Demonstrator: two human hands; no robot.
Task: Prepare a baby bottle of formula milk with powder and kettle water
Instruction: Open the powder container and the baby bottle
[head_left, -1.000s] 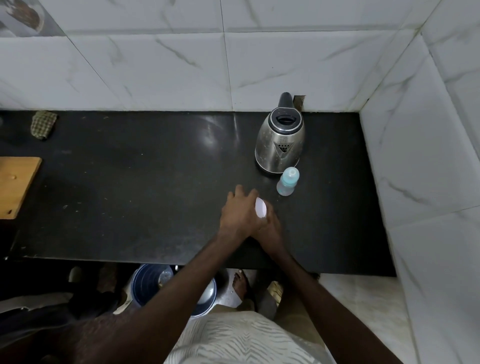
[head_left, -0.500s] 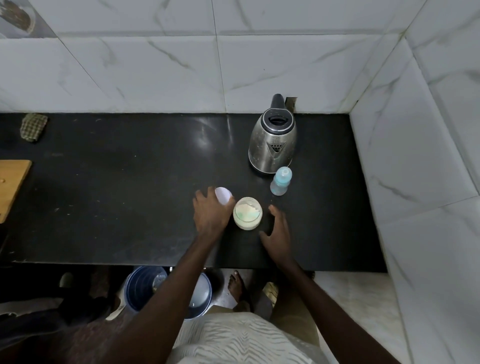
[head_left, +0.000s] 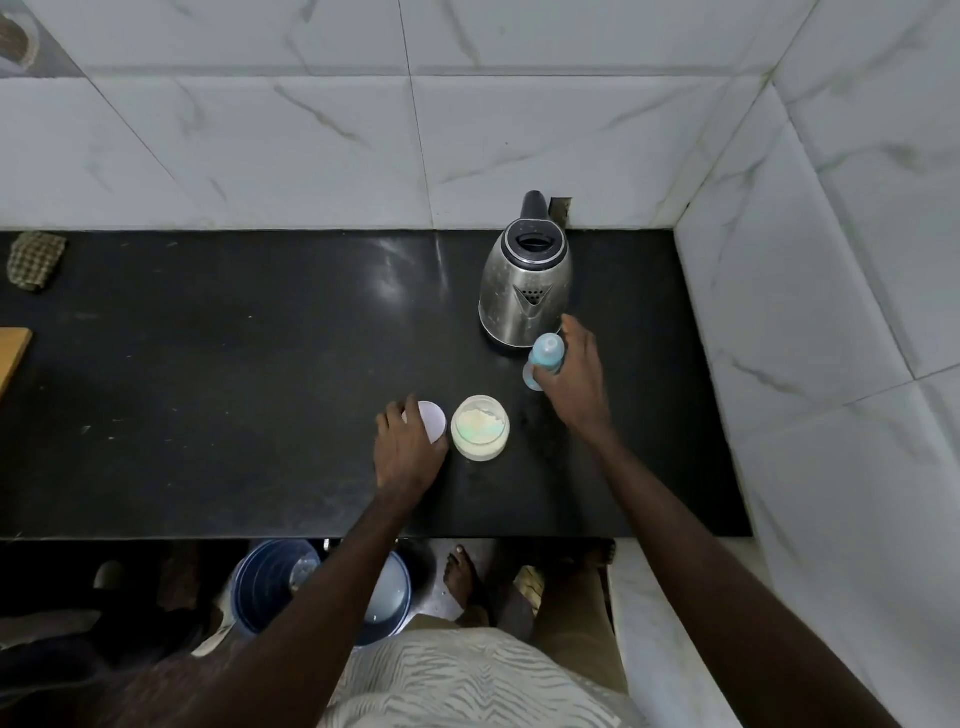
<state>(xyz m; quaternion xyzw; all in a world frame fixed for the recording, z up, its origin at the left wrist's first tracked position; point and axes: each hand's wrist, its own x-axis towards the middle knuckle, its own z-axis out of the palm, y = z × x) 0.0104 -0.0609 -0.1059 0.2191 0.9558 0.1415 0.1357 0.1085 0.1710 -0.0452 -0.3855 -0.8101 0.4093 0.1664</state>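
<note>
Your right hand (head_left: 574, 379) wraps round the baby bottle (head_left: 545, 358) at the kettle's (head_left: 525, 291) five o'clock, your left hand (head_left: 408, 452) holds the lid (head_left: 434, 420) at the open powder jar's (head_left: 480, 427) nine o'clock: fetching the bottle, I'd say, and uncapping comes next.

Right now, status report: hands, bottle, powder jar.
Status: left hand holds lid beside open powder jar. Then right hand grips baby bottle. Only the kettle close behind it.
</note>
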